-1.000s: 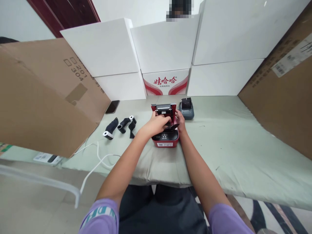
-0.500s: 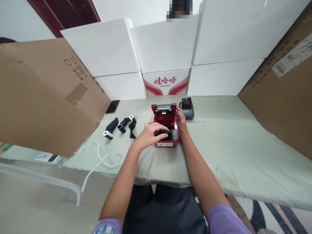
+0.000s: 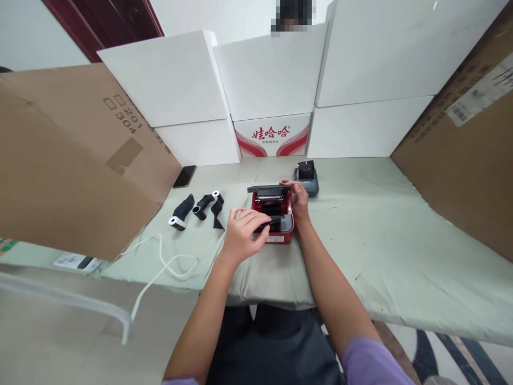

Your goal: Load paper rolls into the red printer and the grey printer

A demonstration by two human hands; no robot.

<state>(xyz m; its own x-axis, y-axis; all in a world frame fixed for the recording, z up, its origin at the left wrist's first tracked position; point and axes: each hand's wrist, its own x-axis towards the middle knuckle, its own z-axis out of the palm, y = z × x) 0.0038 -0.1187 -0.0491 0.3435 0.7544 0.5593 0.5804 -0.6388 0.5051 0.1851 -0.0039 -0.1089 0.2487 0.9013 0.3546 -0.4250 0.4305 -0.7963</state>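
A small red label printer (image 3: 282, 239) stands on the cloth-covered table in front of me, its dark-topped lid (image 3: 266, 189) raised partway. My left hand (image 3: 245, 230) lies over its front left corner, fingers and thumb closed on a dark strip (image 3: 264, 224) that runs across the front opening. The strip's far end and what is under the fingers are hidden. My right hand (image 3: 297, 198) is at the printer's right side, with its fingers curled on the lid's right edge.
On the left lie several rolls with black strips (image 3: 182, 211), a white cable (image 3: 170, 262) and a phone (image 3: 185, 176). A grey-blue device (image 3: 308, 184) with a black top stands behind my right hand. White boxes (image 3: 272, 75) and cardboard panels (image 3: 72, 149) wall the table.
The printer's lid has come down from nearly upright to partway, with my right hand on its edge. My left hand has shifted slightly left and down over the front corner.
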